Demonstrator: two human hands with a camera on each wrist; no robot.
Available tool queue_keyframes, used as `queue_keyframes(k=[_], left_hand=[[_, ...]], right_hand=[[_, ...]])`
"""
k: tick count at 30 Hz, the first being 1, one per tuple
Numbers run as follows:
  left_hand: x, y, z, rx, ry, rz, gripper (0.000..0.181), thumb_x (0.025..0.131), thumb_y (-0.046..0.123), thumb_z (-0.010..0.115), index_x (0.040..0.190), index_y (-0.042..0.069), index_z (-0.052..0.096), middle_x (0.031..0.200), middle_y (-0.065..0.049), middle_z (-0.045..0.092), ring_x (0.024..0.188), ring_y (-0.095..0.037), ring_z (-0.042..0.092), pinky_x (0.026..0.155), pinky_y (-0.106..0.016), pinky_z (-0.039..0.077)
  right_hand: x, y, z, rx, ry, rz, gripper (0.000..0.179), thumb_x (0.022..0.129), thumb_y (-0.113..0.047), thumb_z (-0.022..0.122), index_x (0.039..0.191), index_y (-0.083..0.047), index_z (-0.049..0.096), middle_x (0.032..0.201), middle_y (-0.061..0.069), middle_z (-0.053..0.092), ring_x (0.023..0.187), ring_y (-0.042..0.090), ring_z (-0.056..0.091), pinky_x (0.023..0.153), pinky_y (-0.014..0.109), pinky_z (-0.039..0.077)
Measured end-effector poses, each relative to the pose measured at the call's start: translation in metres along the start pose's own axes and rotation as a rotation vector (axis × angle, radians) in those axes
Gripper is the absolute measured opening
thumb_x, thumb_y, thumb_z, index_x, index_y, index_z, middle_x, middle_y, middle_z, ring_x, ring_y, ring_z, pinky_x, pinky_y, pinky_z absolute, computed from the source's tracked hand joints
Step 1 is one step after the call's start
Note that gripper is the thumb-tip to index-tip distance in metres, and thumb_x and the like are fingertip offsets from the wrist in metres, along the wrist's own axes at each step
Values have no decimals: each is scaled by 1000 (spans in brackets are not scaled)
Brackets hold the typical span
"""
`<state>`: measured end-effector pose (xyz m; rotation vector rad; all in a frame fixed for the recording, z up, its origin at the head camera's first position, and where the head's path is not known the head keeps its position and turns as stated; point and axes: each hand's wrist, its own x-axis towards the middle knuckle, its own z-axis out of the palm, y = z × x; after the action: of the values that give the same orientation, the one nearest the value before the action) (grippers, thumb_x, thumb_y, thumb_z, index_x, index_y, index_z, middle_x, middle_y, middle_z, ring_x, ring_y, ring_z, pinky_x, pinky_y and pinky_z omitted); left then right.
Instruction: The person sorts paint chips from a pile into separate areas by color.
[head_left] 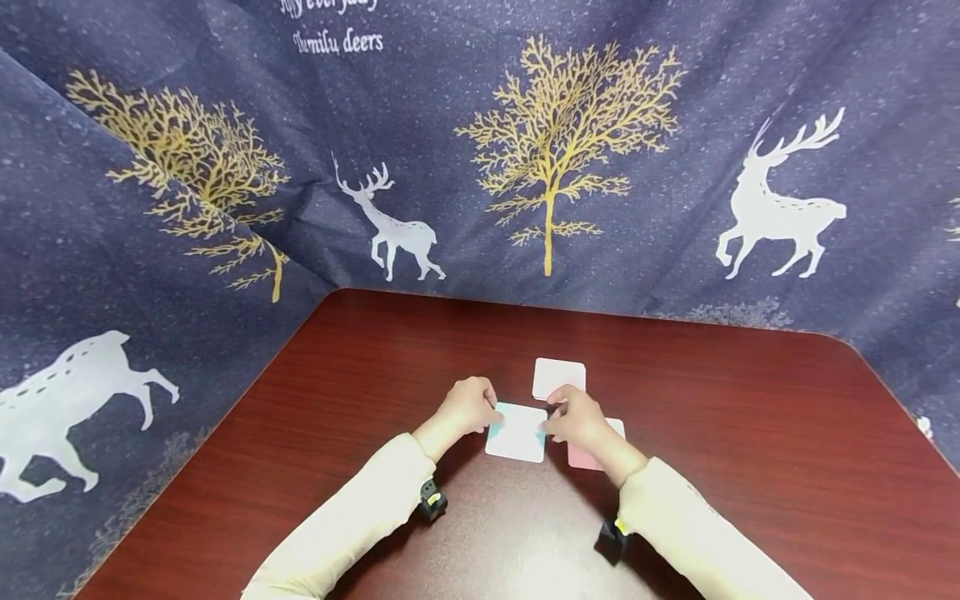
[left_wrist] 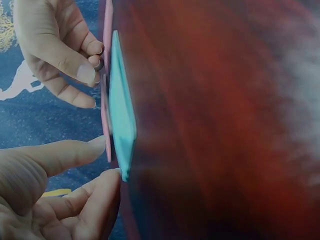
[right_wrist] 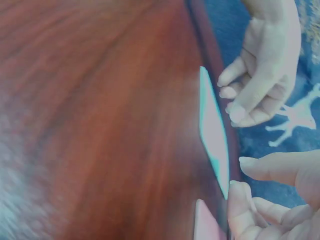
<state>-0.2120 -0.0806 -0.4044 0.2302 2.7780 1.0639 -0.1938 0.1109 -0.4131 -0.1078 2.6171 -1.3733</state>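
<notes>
A thin turquoise square pad (head_left: pixel 516 446) with rounded corners lies on the table between the two hands, its top glaring white in the head view. My left hand (head_left: pixel 467 406) is at its left edge; in the left wrist view the index fingertip (left_wrist: pixel 116 176) meets a corner, with the thumb apart from it. At the opposite edge is my right hand (head_left: pixel 577 419), its index fingertip (right_wrist: pixel 237 189) close against the corner and its thumb raised off. Neither hand visibly pinches the pad. Partly behind the right hand lies a pink square pad (head_left: pixel 583 458).
A whitish square pad (head_left: pixel 557 374) lies farther back, just beyond the right hand. The reddish-brown wooden table (head_left: pixel 390 358) runs back to a dark blue cloth (head_left: pixel 480 100) printed with deer and trees. A black wrist device (head_left: pixel 432 500) hangs below the left cuff.
</notes>
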Motion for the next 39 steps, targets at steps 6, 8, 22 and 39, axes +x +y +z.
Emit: queue_keyframes(k=[6,8,22,39], left_hand=[[6,10,-5,26,71,83,19,77,14,77,83,1,63,68,-7,65,55,-12,55,50,-21,43],[10,13,-5,22,94,95,20,78,16,76,82,2,63,69,-6,64,59,-12,53,53,-22,43],[37,28,2,-113,152,44,27,84,22,71,99,0,68,93,-13,70,90,-27,65,76,-36,53],[44,42,21,-182,169,-8,44,86,23,66,118,-7,61,115,-20,66,115,-36,57,97,-45,47]], right_hand=[[4,-3,-17,25,45,-14,36,78,-5,69,107,11,56,79,16,63,62,20,66,61,30,56],[6,-4,-24,13,75,-13,37,79,-8,70,107,11,58,82,17,64,64,20,66,61,28,55],[17,-6,-53,125,119,52,41,89,-14,62,119,14,54,106,25,63,95,37,64,83,40,55],[31,4,-54,211,152,151,50,93,-18,56,128,15,47,117,28,58,102,32,60,84,32,56]])
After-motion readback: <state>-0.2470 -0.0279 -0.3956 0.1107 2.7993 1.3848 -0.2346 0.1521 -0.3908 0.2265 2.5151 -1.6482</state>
